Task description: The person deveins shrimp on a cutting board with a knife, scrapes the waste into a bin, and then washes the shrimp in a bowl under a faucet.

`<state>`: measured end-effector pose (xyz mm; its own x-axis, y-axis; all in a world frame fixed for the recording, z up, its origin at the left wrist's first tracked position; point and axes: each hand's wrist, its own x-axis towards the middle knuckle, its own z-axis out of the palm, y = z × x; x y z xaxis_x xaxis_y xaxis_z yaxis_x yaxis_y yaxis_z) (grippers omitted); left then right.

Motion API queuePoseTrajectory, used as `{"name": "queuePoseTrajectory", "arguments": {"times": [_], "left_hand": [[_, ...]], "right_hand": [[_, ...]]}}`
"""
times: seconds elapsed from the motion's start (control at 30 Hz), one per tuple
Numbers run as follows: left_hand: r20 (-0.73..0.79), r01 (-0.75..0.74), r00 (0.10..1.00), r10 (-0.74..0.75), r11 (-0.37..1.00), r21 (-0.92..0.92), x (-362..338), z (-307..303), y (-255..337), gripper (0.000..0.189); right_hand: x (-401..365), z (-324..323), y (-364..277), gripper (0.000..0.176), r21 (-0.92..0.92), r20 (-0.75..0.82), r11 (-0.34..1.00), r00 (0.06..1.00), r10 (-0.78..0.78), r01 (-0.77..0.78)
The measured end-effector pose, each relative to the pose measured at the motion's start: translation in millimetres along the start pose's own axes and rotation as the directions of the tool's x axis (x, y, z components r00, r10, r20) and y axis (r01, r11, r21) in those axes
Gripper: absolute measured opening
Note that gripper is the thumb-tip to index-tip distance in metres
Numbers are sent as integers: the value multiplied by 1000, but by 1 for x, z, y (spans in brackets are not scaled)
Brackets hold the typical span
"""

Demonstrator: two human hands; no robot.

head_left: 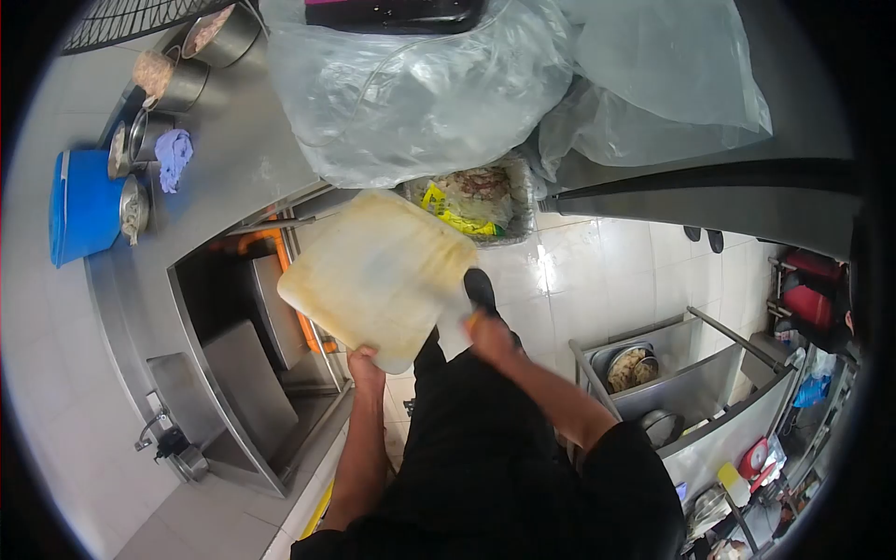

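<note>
My left hand [366,367] is closed on the lower edge of a large, off-white cutting board [373,271] with yellowish-brown stains, held tilted in front of me. Closed around an orange handle, my right hand [490,341] holds a wide-bladed knife [453,315] at the board's right edge. Motion blurs its blade, and I cannot tell its exact shape. Just beyond the board's far right corner is a plastic-lined bin [525,201] with scraps and a yellow printed wrapper [457,213] in it.
Large clear plastic bags [420,103] cover the steel counter ahead. Metal pots [187,84], a blue box [89,205] and a purple cloth [174,159] sit at the left. A steel sink [252,392] is beside me; a rack with food pans [632,369] stands right.
</note>
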<state>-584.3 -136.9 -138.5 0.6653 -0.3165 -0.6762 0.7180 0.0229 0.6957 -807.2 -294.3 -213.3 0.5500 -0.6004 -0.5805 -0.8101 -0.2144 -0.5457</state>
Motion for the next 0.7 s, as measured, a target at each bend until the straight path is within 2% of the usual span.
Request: {"name": "queuePoseTrajectory", "arguments": {"times": [0.03, 0.07, 0.1, 0.13, 0.17, 0.2, 0.23, 0.27, 0.3, 0.33, 0.37, 0.4, 0.43, 0.47, 0.5, 0.53, 0.57, 0.6, 0.67, 0.7], "left_hand": [[19, 24, 1000, -24, 1000, -7, 12, -10, -5, 73], [91, 62, 994, -57, 996, -61, 21, -21, -7, 73], [96, 62, 994, -56, 997, -53, 18, -12, -2, 73], [61, 33, 998, -31, 999, -30, 11, 2, 11, 72], [18, 5, 1000, -5, 1000, -23, 5, 12, 14, 72], [14, 8, 1000, -7, 999, -32, 4, 11, 11, 72], [10, 2, 1000, -2, 1000, -28, 8, 7, 9, 71], [9, -6, 1000, 7, 1000, -21, 14, 3, 11, 71], [9, -9, 1000, 9, 1000, -18, 18, 0, 12, 71], [15, -10, 1000, 10, 1000, -4, 19, -1, 13, 71], [21, -9, 1000, 9, 1000, 9, 20, -4, 13, 70], [17, -6, 1000, 6, 1000, 12, 21, -7, 14, 70], [-30, 48, 998, -48, 999, -10, 20, -5, 16, 70], [-73, 96, 993, -98, 995, -40, 19, -3, 17, 69], [-74, 93, 993, -96, 995, -46, 15, -4, 14, 69], [-53, 41, 998, -43, 999, -34, 13, -4, 13, 66], [-24, -9, 1000, 8, 1000, -18, 17, -2, 14, 64], [-29, 0, 1000, 0, 1000, -19, 18, -3, 13, 64], [61, 52, 997, -47, 996, -72, 24, -11, 10, 64], [64, 43, 997, -39, 996, -74, 26, -9, 13, 64]], "right_hand": [[33, -22, 12, 44, 131, -164, 974, 964, 207, -187], [76, -19, 54, 43, 63, -171, 975, 960, 220, -212], [78, -43, 48, 40, 98, -332, 966, 907, 257, -238], [72, -51, 38, 42, 103, -330, 979, 922, 202, -177], [60, -36, 32, 42, -133, -336, 988, 942, 30, -78], [40, -18, 25, 48, -90, -426, 995, 902, -72, 37], [13, -40, -13, 48, 120, -225, 988, 966, 125, -99], [-12, -31, -23, 48, 191, -165, 979, 986, -34, 65], [-37, -42, -49, 45, 181, -89, 977, 992, -95, 109], [-55, -56, -64, 48, 193, 33, 955, 971, -238, 227], [-61, -66, -66, 51, 152, 125, 944, 942, -311, 292], [-46, -43, -42, 51, 15, 96, 980, 975, -200, 199], [-8, 7, 12, 47, -94, -15, 992, 996, -87, 85], [19, -21, 24, 44, -3, -106, 994, 988, 112, -113], [50, -34, 56, 42, 93, -130, 960, 952, 276, -265], [54, -50, 58, 43, 93, -248, 967, 935, 252, -236], [47, -43, 48, 46, -49, -314, 978, 932, 180, -205], [29, -30, 37, 44, -111, -408, 993, 913, -4, -45], [-24, -41, -14, 43, 140, -245, 987, 969, -40, 76], [-51, -54, -43, 42, 86, -112, 988, 987, -116, 126]]}}
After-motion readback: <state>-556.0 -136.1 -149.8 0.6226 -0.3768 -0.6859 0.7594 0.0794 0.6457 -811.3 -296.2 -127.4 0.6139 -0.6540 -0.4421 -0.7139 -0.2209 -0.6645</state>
